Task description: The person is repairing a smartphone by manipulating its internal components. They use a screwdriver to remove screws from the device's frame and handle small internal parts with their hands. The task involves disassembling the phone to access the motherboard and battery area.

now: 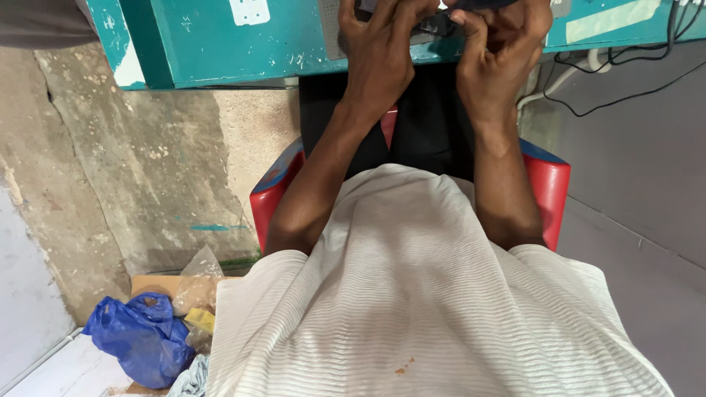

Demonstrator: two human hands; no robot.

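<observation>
My left hand and my right hand reach forward to the edge of a teal table at the top of the view. Both close around a small dark object, which the fingers and the frame's upper edge mostly hide, so I cannot tell what it is. The left hand's fingers curl over its left end. My right hand's thumb and fingers pinch its right end. Part of a grey mat lies on the table beside the left hand.
I sit on a red chair in a white ribbed shirt. Black and white cables hang at the right. A white socket plate is on the table. A blue plastic bag, a clear bag and cardboard lie on the concrete floor at lower left.
</observation>
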